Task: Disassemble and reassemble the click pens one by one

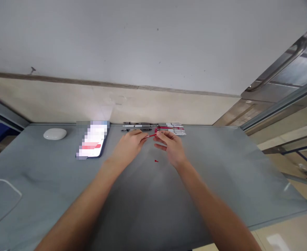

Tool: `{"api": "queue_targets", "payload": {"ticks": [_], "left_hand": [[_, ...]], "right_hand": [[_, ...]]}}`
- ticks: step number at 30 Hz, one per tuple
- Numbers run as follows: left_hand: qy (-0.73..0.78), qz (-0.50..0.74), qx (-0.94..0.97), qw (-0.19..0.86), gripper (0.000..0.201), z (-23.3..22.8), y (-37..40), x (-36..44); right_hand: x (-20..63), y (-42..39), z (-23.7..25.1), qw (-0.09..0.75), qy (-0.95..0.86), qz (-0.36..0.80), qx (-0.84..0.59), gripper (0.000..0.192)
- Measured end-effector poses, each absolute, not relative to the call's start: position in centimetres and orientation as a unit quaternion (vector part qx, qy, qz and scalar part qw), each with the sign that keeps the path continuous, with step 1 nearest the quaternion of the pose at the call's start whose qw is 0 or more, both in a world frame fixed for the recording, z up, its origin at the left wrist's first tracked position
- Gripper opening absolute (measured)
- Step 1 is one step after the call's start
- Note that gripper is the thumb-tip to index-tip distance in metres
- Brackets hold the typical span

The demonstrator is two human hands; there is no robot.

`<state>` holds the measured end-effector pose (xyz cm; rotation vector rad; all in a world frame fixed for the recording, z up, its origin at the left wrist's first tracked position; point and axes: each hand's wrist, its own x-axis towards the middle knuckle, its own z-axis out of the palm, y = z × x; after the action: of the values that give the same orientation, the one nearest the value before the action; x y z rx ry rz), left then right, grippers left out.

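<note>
Thin red pen part (150,136), perhaps a refill, pinched between left hand (128,144) and right hand (170,146).

Matt grey table (221,174), seemingly plastic pens (171,129)

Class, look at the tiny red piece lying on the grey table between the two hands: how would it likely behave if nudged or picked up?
The red piece looks very small beside the right hand, so it is probably light and would skid easily on the smooth grey table. Picking it up likely needs a fingertip pinch. Whether it rolls cannot be told; its shape is too small to see.
</note>
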<state>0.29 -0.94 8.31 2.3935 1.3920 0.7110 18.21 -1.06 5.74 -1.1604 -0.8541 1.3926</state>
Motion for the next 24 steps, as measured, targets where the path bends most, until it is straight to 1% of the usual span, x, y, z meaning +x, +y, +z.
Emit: {"api": "queue_targets", "payload": {"ticks": [9, 11, 13, 16, 18, 20, 22, 24], "left_hand": [[0.477, 0.28, 0.805, 0.215, 0.027, 7.9, 0.1, -0.7], [0.484, 0.285, 0.791, 0.24, 0.027, 7.7, 0.3, -1.0], [0.492, 0.292, 0.775, 0.268, 0.028, 7.5, 0.5, -1.3], [0.496, 0.295, 0.758, 0.303, 0.03, 7.3, 0.8, -1.7], [0.494, 0.292, 0.755, 0.317, 0.03, 7.2, 0.9, -1.8], [0.493, 0.295, 0.752, 0.324, 0.03, 7.3, 1.0, -1.9], [0.498, 0.298, 0.745, 0.329, 0.03, 7.5, 1.1, -2.0], [0.503, 0.3, 0.738, 0.334, 0.031, 7.7, 1.1, -2.1]], "right_hand": [[20.6, 0.8, 6.8, 0.419, -0.462, 0.602, -0.499, 0.031], [21.7, 1.6, 6.7, 0.401, -0.489, 0.58, -0.514, 0.031], [22.8, 2.5, 6.5, 0.388, -0.56, 0.513, -0.523, 0.026], [23.9, 4.1, 6.5, 0.378, -0.708, 0.34, -0.49, 0.017], [24.1, 5.0, 6.8, 0.308, -0.808, 0.226, -0.448, 0.019], [23.9, 5.6, 7.1, 0.202, -0.881, 0.14, -0.404, 0.026], [23.7, 6.0, 7.4, 0.124, -0.92, 0.082, -0.363, 0.032], [23.5, 6.4, 7.3, 0.085, -0.94, 0.049, -0.327, 0.038]]}}
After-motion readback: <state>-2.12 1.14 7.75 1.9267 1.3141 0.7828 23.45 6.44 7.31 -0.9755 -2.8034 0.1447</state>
